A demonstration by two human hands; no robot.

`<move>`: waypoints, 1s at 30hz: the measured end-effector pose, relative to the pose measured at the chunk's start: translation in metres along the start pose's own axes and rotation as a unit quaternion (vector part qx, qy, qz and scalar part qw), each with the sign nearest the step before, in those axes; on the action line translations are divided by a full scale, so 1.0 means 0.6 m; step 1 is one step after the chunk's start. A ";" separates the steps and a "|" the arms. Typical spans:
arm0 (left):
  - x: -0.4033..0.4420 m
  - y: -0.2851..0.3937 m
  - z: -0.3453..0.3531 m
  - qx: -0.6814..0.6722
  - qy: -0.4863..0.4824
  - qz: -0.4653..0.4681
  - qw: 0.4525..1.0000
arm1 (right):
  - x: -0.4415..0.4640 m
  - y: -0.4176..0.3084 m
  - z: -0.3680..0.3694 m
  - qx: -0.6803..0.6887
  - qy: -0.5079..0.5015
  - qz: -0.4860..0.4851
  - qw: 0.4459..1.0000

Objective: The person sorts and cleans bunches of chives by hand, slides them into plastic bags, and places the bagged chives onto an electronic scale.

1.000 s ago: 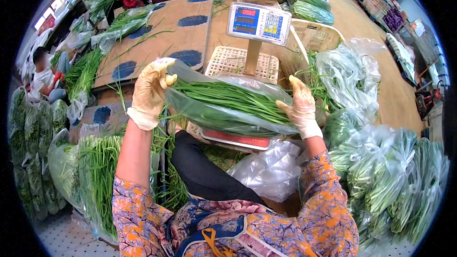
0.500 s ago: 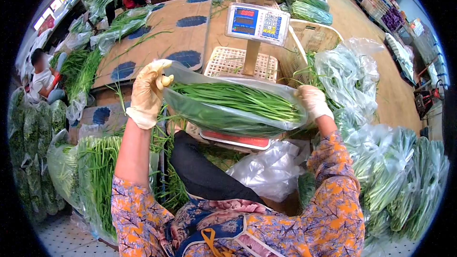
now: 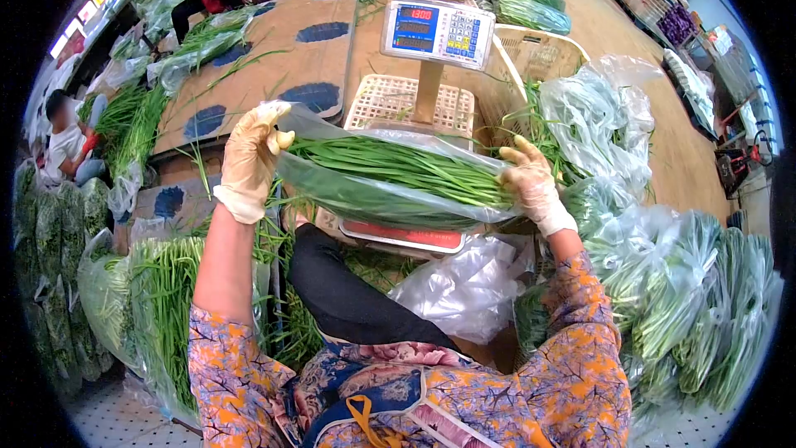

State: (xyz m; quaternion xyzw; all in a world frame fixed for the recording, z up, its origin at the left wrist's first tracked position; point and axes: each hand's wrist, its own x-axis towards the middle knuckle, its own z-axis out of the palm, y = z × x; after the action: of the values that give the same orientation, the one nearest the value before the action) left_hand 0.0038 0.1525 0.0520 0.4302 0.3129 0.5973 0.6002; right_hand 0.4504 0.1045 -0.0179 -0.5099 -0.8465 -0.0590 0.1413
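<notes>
A clear plastic bag (image 3: 332,191) full of long green garlic chives (image 3: 398,168) lies across the scale (image 3: 435,236). My left hand (image 3: 255,153), in a cream glove, is closed on the bag's left edge and lifts it. At the other end my right hand (image 3: 535,185), gloved too, has its fingers spread beside the stem ends, its fingertips close to or touching the bag's rim. The scale's display (image 3: 438,31) shows lit red digits behind the bag. Below the scale lies a heap of empty clear bags (image 3: 460,290).
A white plastic crate (image 3: 414,104) stands behind the scale, with a cream basket (image 3: 543,58) beside it. Bagged greens (image 3: 655,282) pile at right, more chives (image 3: 166,299) at left. Across a brown board (image 3: 265,66), a seated person (image 3: 66,145) works among greens; another is behind.
My right hand's fingers have spread from a grip on the bag's right end. The red digits on the display have changed. My left hand keeps its hold, and the view has shifted slightly.
</notes>
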 end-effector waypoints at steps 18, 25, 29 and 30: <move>0.010 0.031 0.015 0.073 0.067 0.006 0.995 | -0.003 0.035 -0.043 0.129 -0.028 0.317 0.939; 0.124 0.132 0.006 0.030 0.026 0.098 0.994 | 0.017 0.018 -0.183 0.363 0.155 0.287 0.873; 0.128 0.130 0.015 0.145 0.061 0.082 0.984 | 0.009 -0.013 -0.247 0.334 0.018 0.299 0.893; 0.126 0.128 0.016 0.148 0.078 0.085 0.982 | -0.003 -0.015 -0.239 0.377 0.020 0.285 0.881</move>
State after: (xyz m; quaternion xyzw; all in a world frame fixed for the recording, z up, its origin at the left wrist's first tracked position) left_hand -0.0153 0.2191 0.1350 0.4912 0.4059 0.6250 0.4510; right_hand 0.4687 0.0636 0.1183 -0.6360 -0.6197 0.2974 0.3507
